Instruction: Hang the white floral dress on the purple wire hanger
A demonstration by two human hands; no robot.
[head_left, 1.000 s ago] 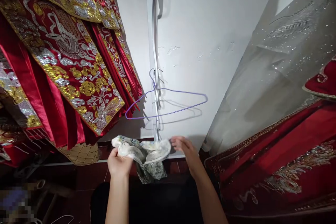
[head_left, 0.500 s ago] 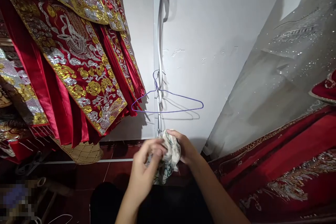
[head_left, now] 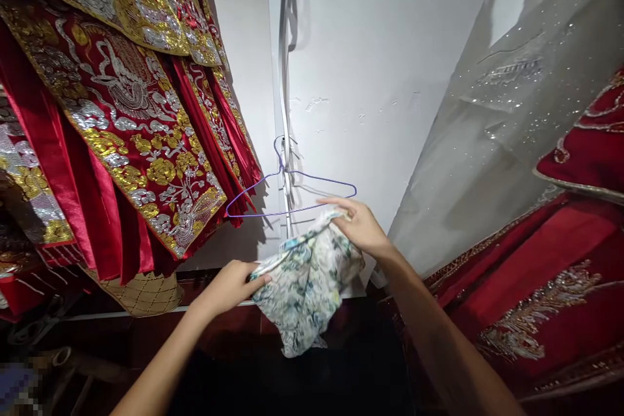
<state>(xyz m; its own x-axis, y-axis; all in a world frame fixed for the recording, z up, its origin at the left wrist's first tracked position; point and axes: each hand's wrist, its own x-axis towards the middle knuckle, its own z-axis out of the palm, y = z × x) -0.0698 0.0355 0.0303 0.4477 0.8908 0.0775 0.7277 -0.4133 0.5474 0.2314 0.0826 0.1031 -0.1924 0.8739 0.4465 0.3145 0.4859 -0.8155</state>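
One white wall is seen behind everything, with one pale strip fixed down it. On the left, red robes stitched in gold and silver are hung in overlapping layers; at least three can be counted, though an exact number cannot be told. On the right, one grey glittering gown is draped, and red embroidered cloth is seen below and beside it. One gold mesh piece is seen under the left robes. One flowered cloth, white with blue and green, is held out low in the middle, just below one purple wire hanger that is hooked on the strip. Two hands are counted. The cloth's lower left edge is pinched in the closed fingers of the left hand, and its upper right corner is gripped by the right hand, which is raised close under the hanger's right end. Half a second earlier the cloth was bunched into a small wad between hands kept close together; now it is spread open, the hands are drawn apart, and the right hand is lifted nearer the hanger.
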